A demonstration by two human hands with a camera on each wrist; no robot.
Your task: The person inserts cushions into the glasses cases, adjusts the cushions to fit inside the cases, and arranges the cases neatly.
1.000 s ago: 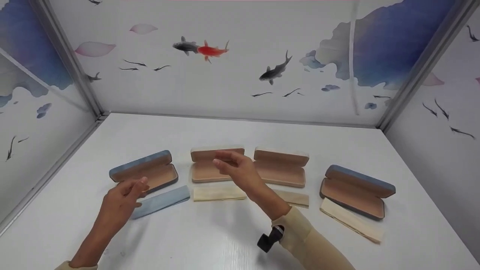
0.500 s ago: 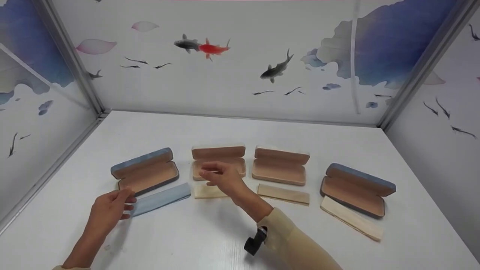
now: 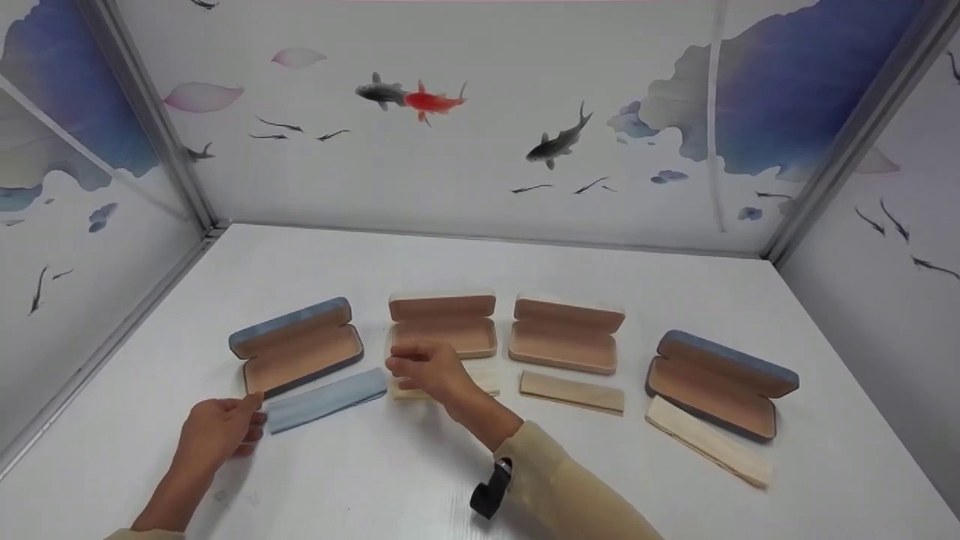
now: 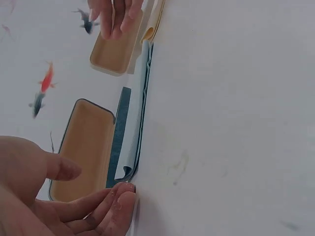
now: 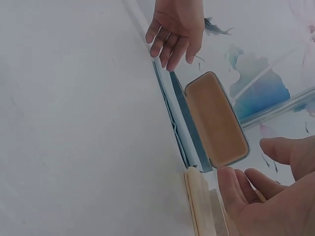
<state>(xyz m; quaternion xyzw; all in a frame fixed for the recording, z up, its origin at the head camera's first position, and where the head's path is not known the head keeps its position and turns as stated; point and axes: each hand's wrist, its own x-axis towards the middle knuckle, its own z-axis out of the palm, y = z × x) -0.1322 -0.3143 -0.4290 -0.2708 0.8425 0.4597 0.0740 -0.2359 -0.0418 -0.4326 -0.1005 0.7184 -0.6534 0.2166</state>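
Observation:
My left hand is at the left end of a folded light-blue cloth, its fingertips right by that end. In the left wrist view its thumb stands apart from the loosely bent fingers, with nothing between them. My right hand hovers near the cloth's right end, overlapping a folded cream cloth; its thumb and fingers are apart in the right wrist view and hold nothing. Behind the blue cloth lies an open blue glasses case with a tan lining. An open white glasses case lies behind my right hand.
To the right is another open white case with a folded beige cloth before it. Farther right lie an open blue case and a cream cloth. Printed panels wall in the white table.
Both hands have come down toward the blue cloth's ends, moving left and nearer to me. The cases and cloths have stayed in place; the view has shifted slightly.

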